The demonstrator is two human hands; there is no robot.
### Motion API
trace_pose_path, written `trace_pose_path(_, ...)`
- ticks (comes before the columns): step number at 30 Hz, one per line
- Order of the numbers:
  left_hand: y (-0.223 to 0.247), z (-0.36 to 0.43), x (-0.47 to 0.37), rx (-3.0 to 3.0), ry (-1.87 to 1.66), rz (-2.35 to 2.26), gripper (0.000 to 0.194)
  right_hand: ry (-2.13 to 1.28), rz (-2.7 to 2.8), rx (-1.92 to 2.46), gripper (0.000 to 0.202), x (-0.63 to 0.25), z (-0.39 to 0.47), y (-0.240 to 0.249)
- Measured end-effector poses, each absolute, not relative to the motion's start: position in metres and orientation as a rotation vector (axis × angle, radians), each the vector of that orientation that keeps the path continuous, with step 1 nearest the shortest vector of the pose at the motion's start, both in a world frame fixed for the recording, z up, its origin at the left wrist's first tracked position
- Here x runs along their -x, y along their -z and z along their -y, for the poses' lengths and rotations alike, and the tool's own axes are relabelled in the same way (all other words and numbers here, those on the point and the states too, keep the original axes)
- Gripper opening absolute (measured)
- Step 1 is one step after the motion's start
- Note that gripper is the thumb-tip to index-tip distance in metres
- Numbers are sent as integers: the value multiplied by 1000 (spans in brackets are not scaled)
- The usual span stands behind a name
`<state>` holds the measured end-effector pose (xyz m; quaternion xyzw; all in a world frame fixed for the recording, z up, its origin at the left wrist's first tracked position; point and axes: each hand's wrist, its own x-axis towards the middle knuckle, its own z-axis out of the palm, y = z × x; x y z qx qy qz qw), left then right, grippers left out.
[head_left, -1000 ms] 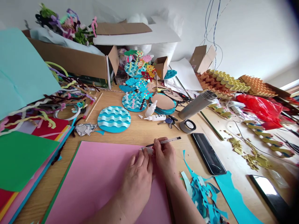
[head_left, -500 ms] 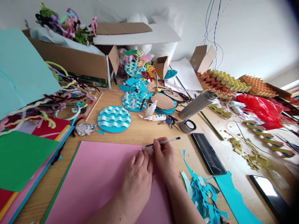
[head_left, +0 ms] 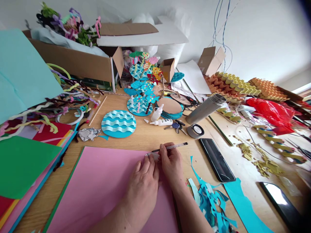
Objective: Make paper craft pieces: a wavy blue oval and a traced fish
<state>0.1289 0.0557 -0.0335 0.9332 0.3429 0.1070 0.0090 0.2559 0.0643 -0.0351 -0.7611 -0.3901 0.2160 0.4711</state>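
Note:
A large sheet of pink paper [head_left: 102, 181] lies before me on the table, with a green edge showing beneath its left side. My left hand [head_left: 143, 186] rests on it, fingers stretched out flat over a small pale paper cutout [head_left: 155, 156] at the sheet's top right corner. Close beside it, my right hand [head_left: 171, 163] grips a pen [head_left: 180, 145], its tip end reaching the cutout's upper edge. Both hands hide much of the cutout. Beyond the sheet lies a blue disc [head_left: 118, 133] with pale wavy strips.
Glue bottles [head_left: 163, 122], keys [head_left: 178, 125], a metal flask [head_left: 205, 109] and its lid [head_left: 195, 131] stand or lie behind my hands. To the right are a phone [head_left: 217, 160] and blue paper scraps [head_left: 212, 200]. Coloured sheets [head_left: 26, 161] are stacked at the left.

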Motion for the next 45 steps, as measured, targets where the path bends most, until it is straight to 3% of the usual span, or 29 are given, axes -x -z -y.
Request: trace_pose_path(45, 34, -56, -130, -2904, -333, -1085, 45, -508, 934, 1893, 29, -259, -62, 38)
